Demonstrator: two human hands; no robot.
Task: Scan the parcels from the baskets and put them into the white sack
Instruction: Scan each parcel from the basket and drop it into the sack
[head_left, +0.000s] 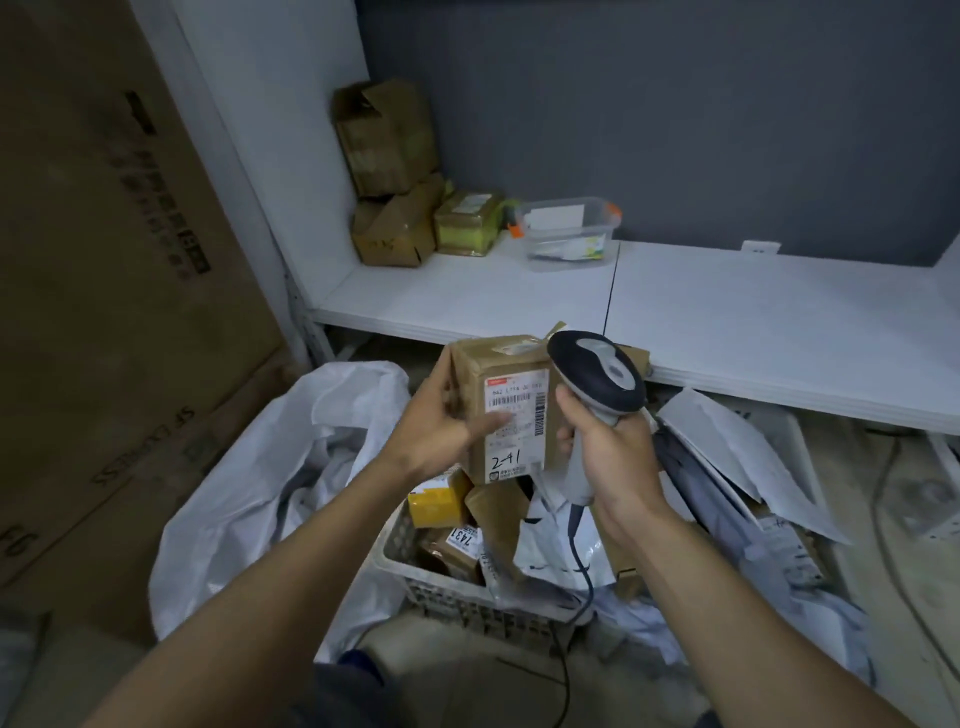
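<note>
My left hand (441, 422) grips the box (511, 415) label-up above the basket (396, 546) so the scanner (597, 379), clenched in my right hand (610, 447), can read it; sack (249, 467) gapes left of the basket.

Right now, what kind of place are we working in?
Probably a courier parcel storeroom: the left hand holds a labelled cardboard parcel, the right hand grips a barcode scanner, and a basket of more parcels sits beside the white sack. A large carton on the left reads SF Express.
</note>
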